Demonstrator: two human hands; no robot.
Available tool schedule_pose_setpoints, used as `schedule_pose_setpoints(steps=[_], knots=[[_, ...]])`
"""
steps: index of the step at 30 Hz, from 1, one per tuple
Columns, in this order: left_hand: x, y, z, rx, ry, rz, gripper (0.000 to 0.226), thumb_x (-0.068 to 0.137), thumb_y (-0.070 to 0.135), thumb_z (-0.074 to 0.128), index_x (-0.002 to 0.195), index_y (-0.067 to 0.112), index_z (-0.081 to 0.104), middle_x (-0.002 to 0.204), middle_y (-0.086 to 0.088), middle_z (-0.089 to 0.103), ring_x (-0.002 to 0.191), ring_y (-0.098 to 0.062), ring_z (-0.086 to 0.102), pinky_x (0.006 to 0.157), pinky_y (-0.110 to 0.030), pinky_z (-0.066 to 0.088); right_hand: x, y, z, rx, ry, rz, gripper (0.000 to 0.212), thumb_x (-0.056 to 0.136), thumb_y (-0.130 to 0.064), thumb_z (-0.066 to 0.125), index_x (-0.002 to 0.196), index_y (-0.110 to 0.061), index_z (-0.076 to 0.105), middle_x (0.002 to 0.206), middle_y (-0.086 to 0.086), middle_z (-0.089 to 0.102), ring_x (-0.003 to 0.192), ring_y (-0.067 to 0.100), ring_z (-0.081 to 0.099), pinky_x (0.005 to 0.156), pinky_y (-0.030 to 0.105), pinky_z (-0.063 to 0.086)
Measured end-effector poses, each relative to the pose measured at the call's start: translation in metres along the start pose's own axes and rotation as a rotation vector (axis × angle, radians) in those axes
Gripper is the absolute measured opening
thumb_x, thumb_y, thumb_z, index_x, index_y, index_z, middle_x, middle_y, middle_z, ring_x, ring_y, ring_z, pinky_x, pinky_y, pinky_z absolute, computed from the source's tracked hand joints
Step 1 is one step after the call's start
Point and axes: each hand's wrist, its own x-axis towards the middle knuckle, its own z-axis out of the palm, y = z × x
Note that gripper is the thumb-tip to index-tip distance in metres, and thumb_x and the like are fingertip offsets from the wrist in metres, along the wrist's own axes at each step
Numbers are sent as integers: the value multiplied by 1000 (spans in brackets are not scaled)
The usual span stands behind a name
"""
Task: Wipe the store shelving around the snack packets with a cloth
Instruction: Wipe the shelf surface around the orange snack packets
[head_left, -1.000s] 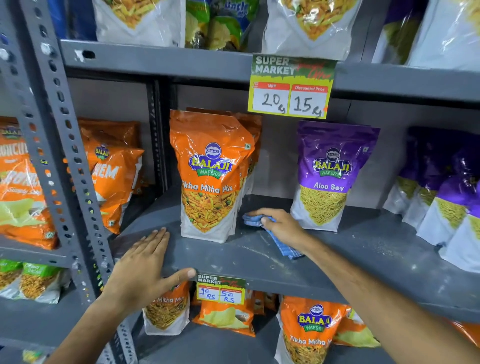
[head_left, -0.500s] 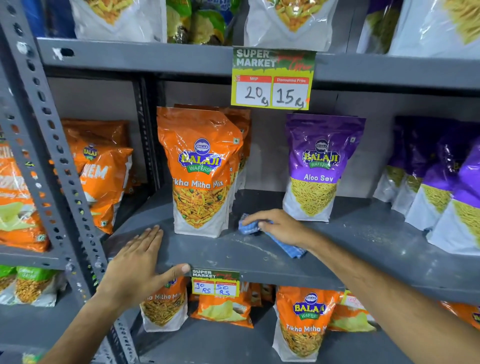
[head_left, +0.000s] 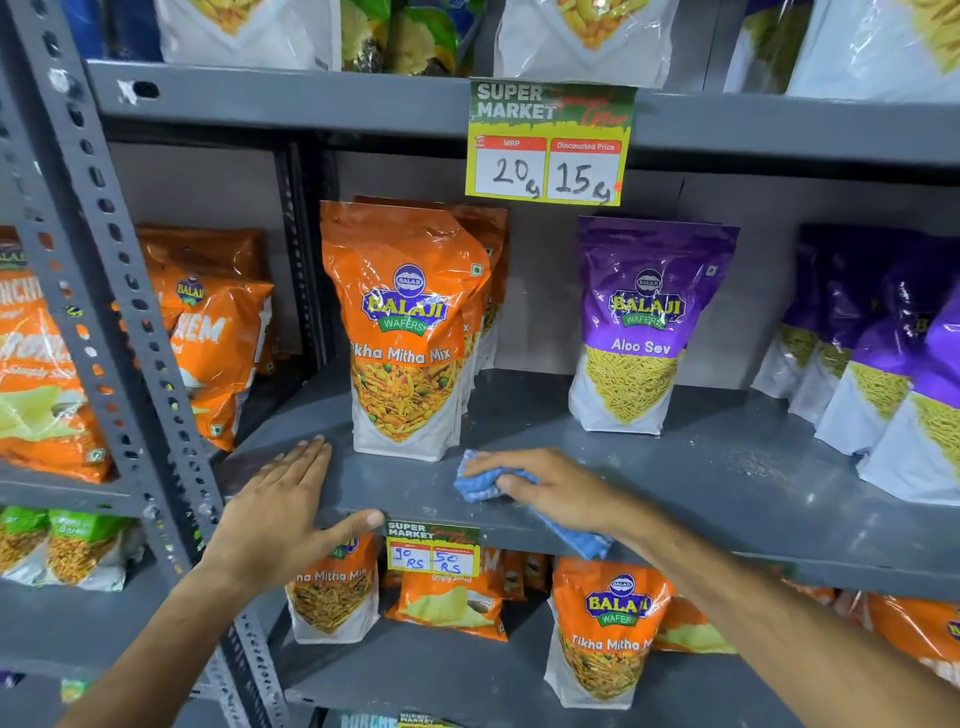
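A grey metal shelf (head_left: 701, 467) runs across the middle of the view. My right hand (head_left: 550, 486) presses a blue checked cloth (head_left: 480, 483) flat on the shelf near its front edge; one end of the cloth hangs over the edge. An orange Tikha Mitha Mix packet (head_left: 405, 332) stands just behind and left of the cloth. A purple Aloo Sev packet (head_left: 641, 327) stands behind and to the right. My left hand (head_left: 283, 506) lies flat on the shelf's left front corner, thumb hooked over the edge, holding nothing.
A slotted grey upright (head_left: 104, 291) rises at the left. More purple packets (head_left: 883, 364) crowd the shelf's right end. A price tag (head_left: 548, 143) hangs from the shelf above, another price tag (head_left: 431, 553) below my hands. Orange packets (head_left: 605, 634) fill the lower shelf.
My right hand has drawn the cloth a little left and toward the shelf's front edge. The left hand has stayed put on the corner. The view has shifted slightly.
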Motion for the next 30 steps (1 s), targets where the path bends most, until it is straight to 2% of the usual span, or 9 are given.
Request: schedule_pose_setpoints(steps=[2,6,12,16,18,21,24,26,30], knots=[[1,0,0,5,-2,-5,134,69,107,10,167,15,14,175,-4,15,162,-19,14,129,-35,9,-9,4,-12,85,98,64,38,105,-18,49,132,-40,63,139,-15,63,131,3,55,111,25,40],[1,0,0,19,-23,-12,135,68,107,6,167,16,13,176,-3,13,162,-19,13,129,-37,11,6,22,-11,-302,174,220,40,108,-23,39,143,-37,51,158,-6,44,150,14,34,120,37,29],[1,0,-1,24,-49,-10,135,69,107,9,167,14,12,176,-4,12,162,-19,12,130,-37,11,15,-30,42,-384,188,77,43,107,-17,38,147,-30,48,160,-7,41,153,12,27,124,33,22],[2,0,-2,15,-46,-15,137,67,108,9,167,14,14,176,-5,13,162,-19,14,130,-37,13,-18,-46,38,-81,5,-80,39,106,-19,43,138,-38,57,151,-16,53,144,3,42,117,31,35],[2,1,-3,13,-46,-19,137,66,108,7,167,15,13,176,-4,13,162,-19,14,130,-38,13,-32,-39,15,97,22,-63,38,107,-20,46,133,-43,61,141,-20,61,134,-1,52,112,27,40],[2,1,-3,12,-39,-17,138,66,108,6,167,15,14,176,-4,14,162,-20,15,130,-38,13,-38,0,-26,-3,267,60,36,108,-24,45,135,-42,59,135,-17,65,128,4,58,108,31,44],[2,1,-3,14,-34,-11,138,67,108,5,167,15,14,176,-4,14,162,-20,15,130,-38,13,-30,41,-44,-200,331,233,35,106,-30,41,135,-39,58,131,2,69,123,24,62,97,34,46],[1,1,-3,5,-24,-9,137,67,108,6,167,14,16,175,-5,16,162,-20,15,130,-38,13,-22,49,-35,-304,283,272,37,106,-21,43,138,-32,56,144,-1,60,133,22,55,103,34,41],[-1,3,-4,-7,-27,8,137,68,108,8,166,11,21,174,-7,20,161,-21,18,131,-40,15,-4,11,-3,-377,189,98,41,106,-14,41,144,-23,53,154,-2,50,148,15,37,121,32,27]])
